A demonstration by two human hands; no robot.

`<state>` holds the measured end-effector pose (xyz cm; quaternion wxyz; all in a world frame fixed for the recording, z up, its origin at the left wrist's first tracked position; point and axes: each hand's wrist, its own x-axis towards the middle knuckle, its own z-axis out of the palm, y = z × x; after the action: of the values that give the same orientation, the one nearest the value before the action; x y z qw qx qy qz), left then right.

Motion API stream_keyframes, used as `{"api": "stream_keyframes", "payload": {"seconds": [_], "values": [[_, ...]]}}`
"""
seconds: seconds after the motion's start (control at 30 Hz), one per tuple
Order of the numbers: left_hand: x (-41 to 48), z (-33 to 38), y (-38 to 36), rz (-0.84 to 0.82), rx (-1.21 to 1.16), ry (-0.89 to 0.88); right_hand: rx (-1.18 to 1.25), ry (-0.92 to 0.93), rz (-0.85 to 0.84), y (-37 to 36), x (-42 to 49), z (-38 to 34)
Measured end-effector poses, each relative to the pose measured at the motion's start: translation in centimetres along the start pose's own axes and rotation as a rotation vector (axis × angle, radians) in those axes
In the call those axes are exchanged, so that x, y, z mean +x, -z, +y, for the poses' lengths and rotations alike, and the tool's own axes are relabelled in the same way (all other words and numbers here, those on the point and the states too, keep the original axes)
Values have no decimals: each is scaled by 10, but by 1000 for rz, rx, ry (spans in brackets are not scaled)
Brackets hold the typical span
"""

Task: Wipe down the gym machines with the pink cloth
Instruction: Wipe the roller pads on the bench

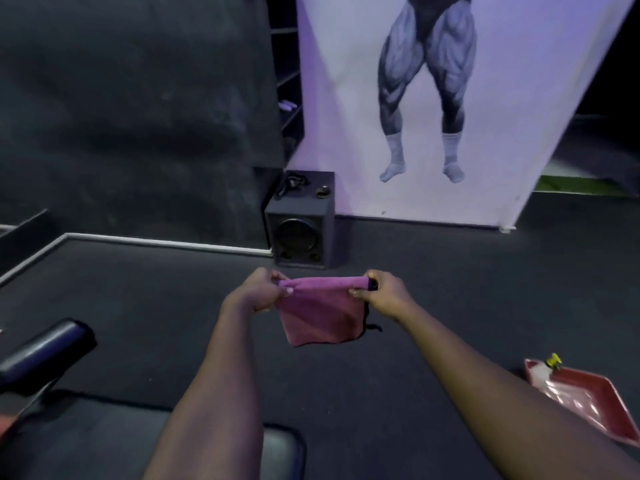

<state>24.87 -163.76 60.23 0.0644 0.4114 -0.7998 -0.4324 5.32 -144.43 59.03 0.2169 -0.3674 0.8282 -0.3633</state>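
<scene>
Both hands, left hand [260, 292] and right hand [380, 289], pinch the pink cloth [320, 315] taut by its top corners — best folded flat for a clean wiping face!

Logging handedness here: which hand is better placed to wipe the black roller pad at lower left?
Probably left. The left hand and right hand both pinch the pink cloth, but the roller pad lies on the left hand's side.

Red tray [596, 412] partly beyond the right edge
</scene>
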Motion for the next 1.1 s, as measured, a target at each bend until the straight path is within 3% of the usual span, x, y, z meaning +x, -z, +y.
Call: {"api": "stream_keyframes", "payload": {"seconds": [0.17,0.57,0.7,1.0,1.1], "values": [[46,-8,27,251,-11,70,41,142,-55,-19,84,-18],[170,-84,159,503,41,137,105,354,-334,-133,316,-131],[190,-113,194,596,-75,180,141,388,-406,-179,374,-182],[237,-185,258,1013,-346,418,236,494,-750,-342,486,-285],[241,-196,271,1075,-462,493,225,540,-847,-390,502,-321]]}}
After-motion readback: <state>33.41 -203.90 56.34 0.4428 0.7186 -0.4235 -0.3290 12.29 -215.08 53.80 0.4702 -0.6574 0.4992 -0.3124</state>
